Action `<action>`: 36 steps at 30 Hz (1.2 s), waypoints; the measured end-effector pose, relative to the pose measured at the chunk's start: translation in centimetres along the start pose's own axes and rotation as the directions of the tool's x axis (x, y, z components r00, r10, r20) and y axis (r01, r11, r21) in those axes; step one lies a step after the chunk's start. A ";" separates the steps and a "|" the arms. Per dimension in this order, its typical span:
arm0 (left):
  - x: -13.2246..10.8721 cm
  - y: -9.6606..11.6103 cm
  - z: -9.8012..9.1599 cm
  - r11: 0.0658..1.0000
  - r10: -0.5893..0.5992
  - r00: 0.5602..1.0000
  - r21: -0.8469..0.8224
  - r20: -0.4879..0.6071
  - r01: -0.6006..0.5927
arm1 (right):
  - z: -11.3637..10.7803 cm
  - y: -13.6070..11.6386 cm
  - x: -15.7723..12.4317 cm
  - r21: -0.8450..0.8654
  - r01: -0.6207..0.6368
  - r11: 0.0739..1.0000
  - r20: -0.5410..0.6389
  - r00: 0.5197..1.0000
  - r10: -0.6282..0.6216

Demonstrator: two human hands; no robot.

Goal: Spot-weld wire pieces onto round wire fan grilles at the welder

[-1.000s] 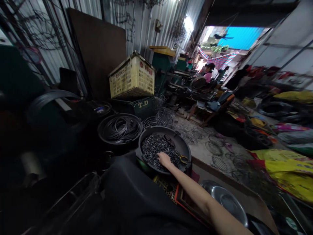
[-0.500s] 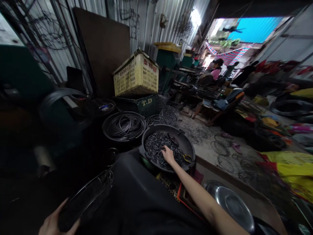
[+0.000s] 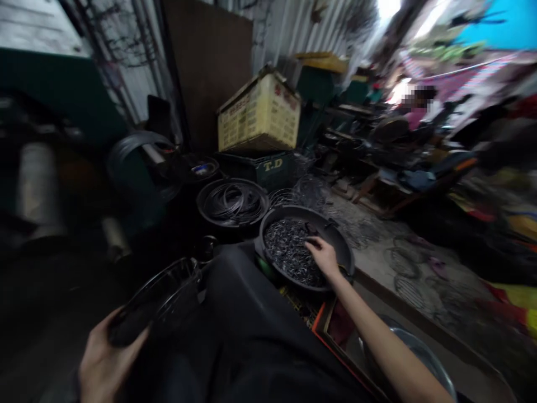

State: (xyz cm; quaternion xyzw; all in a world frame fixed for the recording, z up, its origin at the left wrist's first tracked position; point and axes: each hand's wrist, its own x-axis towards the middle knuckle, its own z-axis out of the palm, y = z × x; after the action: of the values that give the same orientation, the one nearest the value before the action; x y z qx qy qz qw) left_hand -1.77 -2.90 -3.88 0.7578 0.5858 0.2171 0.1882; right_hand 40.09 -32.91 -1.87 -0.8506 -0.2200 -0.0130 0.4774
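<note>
The basin of wire pieces (image 3: 293,252) sits right of the basin of coiled wire (image 3: 232,201), with the crates (image 3: 260,120) behind both.

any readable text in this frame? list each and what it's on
"T.D": pale letters on the dark green crate under the yellow crate.
Yellow crate: red characters along its side and front, too blurred to read.
Nothing else legible. No print shows on the basin of small metal pieces under the right hand, nor on the dark wire basket in the left hand.
</note>
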 end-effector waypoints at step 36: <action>-3.3 3.5 -0.1 0.966 0.250 0.967 -0.081 0.040 -0.247 | 13.5 -16.4 -11.1 0.247 0.049 0.968 0.813 0.533 -0.234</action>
State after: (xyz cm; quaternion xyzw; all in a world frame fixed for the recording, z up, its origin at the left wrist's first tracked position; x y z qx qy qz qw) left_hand 0.28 -6.90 -2.31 0.8228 0.4726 0.2420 0.2026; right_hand 21.17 -18.56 1.46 -0.6819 -0.4894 0.3765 0.3922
